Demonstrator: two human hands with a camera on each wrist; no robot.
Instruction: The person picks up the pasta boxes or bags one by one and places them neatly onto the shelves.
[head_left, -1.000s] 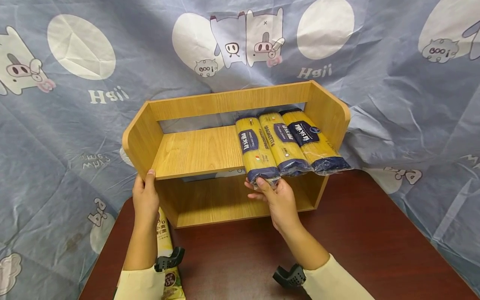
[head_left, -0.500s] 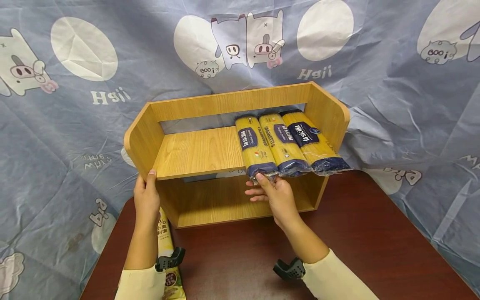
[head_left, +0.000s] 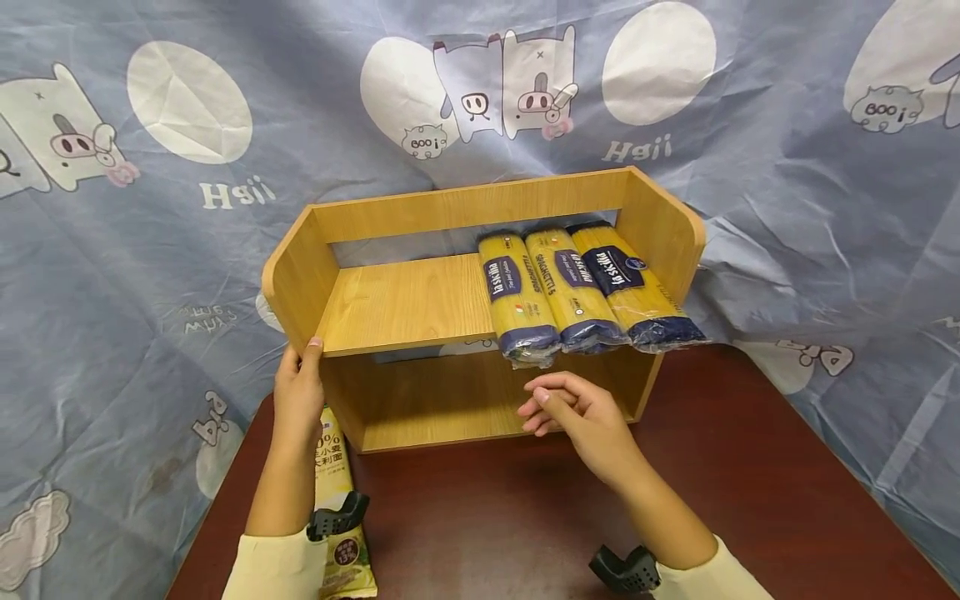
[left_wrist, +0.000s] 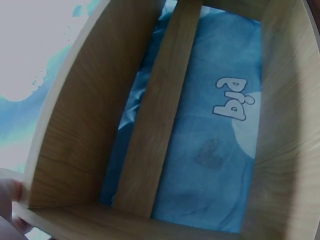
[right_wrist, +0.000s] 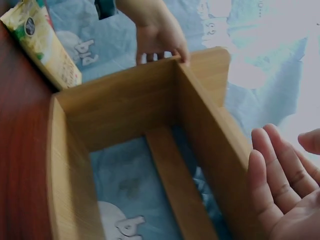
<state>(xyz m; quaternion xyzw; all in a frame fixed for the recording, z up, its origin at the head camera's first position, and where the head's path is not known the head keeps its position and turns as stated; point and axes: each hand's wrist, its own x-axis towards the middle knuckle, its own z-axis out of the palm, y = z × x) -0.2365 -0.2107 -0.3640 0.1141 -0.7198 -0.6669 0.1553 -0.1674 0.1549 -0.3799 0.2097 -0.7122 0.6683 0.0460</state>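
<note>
A two-tier wooden shelf (head_left: 412,304) stands on the table, and my left hand (head_left: 298,387) grips its left side panel where the upper board meets it. On the right of the upper board lie three bags of spaghetti (head_left: 522,292), side by side, their dark blue ends jutting past the front edge. My right hand (head_left: 588,425) is in front of the lower tier, below the leftmost bag and apart from it, with fingers loosely bent and nothing held. In the right wrist view its fingers (right_wrist: 280,185) are spread beside the shelf's board.
A yellow packet (head_left: 347,554) with printed characters lies on the dark red table (head_left: 465,517), left of the shelf and partly behind my left forearm. A blue patterned cloth (head_left: 465,158) hangs behind and around the table.
My right hand has let go of the leftmost spaghetti bag's front end and moved down and right. The left hand keeps its grip on the shelf; the bags hold their places.
</note>
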